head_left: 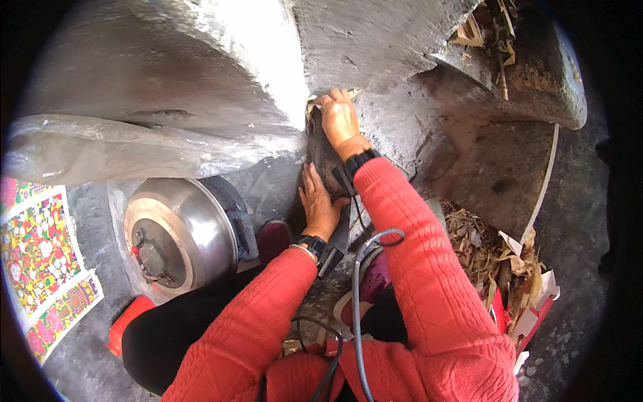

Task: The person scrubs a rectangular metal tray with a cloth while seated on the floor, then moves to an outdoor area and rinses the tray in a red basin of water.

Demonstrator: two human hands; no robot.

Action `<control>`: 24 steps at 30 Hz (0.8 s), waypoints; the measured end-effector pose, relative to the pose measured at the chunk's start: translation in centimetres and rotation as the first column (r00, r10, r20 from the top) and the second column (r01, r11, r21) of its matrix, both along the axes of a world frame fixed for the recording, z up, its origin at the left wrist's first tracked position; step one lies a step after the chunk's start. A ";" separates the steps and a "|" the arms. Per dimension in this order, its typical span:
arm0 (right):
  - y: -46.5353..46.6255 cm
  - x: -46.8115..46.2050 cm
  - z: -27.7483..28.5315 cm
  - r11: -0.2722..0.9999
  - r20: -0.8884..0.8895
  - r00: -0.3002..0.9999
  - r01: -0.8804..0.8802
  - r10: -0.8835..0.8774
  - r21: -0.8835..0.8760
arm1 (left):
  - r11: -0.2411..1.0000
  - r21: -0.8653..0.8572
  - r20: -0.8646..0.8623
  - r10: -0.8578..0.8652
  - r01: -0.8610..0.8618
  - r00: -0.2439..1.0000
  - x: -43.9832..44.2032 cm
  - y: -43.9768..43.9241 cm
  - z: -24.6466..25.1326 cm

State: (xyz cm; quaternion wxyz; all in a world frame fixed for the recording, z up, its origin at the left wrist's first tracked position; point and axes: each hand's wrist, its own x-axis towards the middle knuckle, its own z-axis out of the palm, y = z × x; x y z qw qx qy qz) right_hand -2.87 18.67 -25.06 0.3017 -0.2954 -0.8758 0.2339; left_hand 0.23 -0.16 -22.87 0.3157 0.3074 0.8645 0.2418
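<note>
My right hand (339, 118) reaches into the corner at the foot of a grey, plastered masonry structure (356, 45). Its fingers curl over a small bunch of dry plant leaves (310, 111), and bits poke out on both sides. My left hand (320, 208) is nearer to me, fingers extended and thumb apart, with nothing seen in it. It rests against a dark, narrow surface (321, 148) that runs between the two hands; what this is cannot be told. Both wrists wear black straps with small dark devices, and a cable (356, 291) passes between my arms.
A metal pot (211, 226) with a lid lies tilted at left, near a red plastic object (129, 319) and patterned sheets (42, 241). Clear plastic sheeting (125, 151) hangs along the ledge. Dry husks (467, 236) and torn red-white cardboard (535, 314) lie at right.
</note>
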 end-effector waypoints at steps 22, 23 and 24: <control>-0.8 1.0 0.0 0.997 0.000 0.999 -0.054 0.054 0.058 | 0.999 -0.046 0.039 0.009 -0.007 0.999 -0.1 0.4 0.8; -0.6 0.4 0.0 0.999 0.057 0.998 -0.033 0.035 -0.027 | 0.999 -0.050 0.037 0.011 -0.010 0.999 -0.2 0.3 0.8; -0.9 0.5 0.3 0.997 0.078 0.997 -0.002 0.007 -0.073 | 0.999 -0.047 0.037 0.011 -0.009 0.999 -0.2 0.3 0.8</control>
